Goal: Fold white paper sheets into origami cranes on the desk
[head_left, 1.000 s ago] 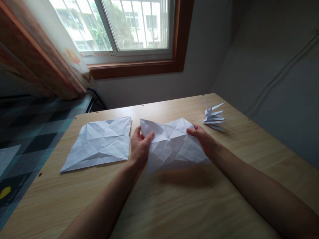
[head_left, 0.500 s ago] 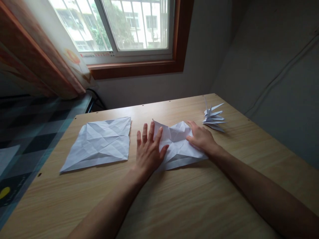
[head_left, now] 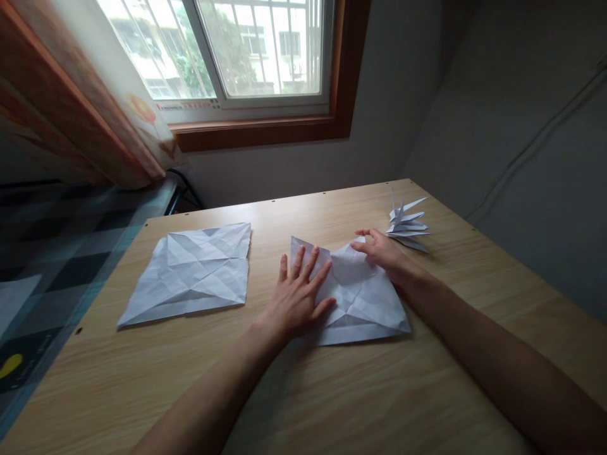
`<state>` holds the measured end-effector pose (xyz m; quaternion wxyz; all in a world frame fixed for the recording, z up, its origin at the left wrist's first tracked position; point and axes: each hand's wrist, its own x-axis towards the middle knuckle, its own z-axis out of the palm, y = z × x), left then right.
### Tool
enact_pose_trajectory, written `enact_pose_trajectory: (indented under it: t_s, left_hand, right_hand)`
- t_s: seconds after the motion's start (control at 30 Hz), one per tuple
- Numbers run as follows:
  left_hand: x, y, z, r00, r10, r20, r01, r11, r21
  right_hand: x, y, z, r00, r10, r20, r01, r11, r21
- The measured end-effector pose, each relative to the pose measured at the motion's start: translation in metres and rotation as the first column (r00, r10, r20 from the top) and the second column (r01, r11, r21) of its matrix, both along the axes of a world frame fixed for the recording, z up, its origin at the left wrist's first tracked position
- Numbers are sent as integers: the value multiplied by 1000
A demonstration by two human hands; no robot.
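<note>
A creased white sheet of paper (head_left: pixel 360 297) lies on the wooden table in front of me, its far edge lifted in folds. My left hand (head_left: pixel 296 294) rests flat on the sheet's left part with the fingers spread. At the far right corner, my right hand (head_left: pixel 379 253) pinches the paper between thumb and fingers. To the left lies a stack of creased white paper (head_left: pixel 203 272), apart from both hands. Several folded paper cranes (head_left: pixel 408 224), pressed flat together, sit just beyond my right hand.
The light wooden table (head_left: pixel 227 385) has its far edge near the wall under a barred window (head_left: pixel 265 50). An orange curtain (head_left: pixel 80 95) hangs at the left, above a checked cloth surface (head_left: pixel 104 221). A cable (head_left: pixel 526 145) runs along the right wall.
The sheet has slid slightly toward me and to the right, and more of it shows. My left hand moved right and nearer; my right hand closed on the far right corner.
</note>
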<state>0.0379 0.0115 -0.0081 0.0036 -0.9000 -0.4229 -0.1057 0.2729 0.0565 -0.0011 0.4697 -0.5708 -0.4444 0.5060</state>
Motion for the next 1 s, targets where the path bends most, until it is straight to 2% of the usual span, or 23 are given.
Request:
enact_pose_trajectory:
  t_s: [0.07, 0.17, 0.4, 0.47, 0.57, 0.67, 0.77, 0.83, 1.0]
  left_hand:
    - [0, 0, 1, 1000, -26, -17, 26, 1000, -13]
    - [0, 0, 2, 1000, -19, -21, 19, 1000, -12]
    - [1, 1, -1, 1000, 27, -14, -28, 998, -48]
    - [1, 0, 0, 999, 34, -2, -34, 999, -43]
    - [1, -1, 3, 1000, 10, 1, -10, 1000, -11]
    - [1, -3, 6, 999, -45, -7, 45, 999, 28]
    - [1, -3, 7, 996, -84, -17, 85, 996, 37]
    - [0, -3, 8, 993, -116, -23, 117, 993, 24]
    - [-2, -1, 8, 991, -135, -27, 134, 991, -21]
  right_hand:
    - [2, 0, 1, 994, 49, -102, -49, 999, -5]
    - [5, 1, 3, 989, 73, -126, -69, 997, 35]
    - [5, 6, 2, 994, -29, -109, 50, 980, 192]
    - [5, 6, 1, 990, -52, -132, 71, 987, 145]
    - [7, 5, 1, 989, -41, -142, 41, 999, 0]
    - [10, 4, 1, 998, -14, -66, 8, 995, -94]
    - [13, 4, 1, 999, 49, 8, -48, 990, -130]
    - [15, 5, 1, 997, 75, 4, -75, 993, -89]
    - [11, 5, 5, 995, 81, -52, -73, 988, 138]
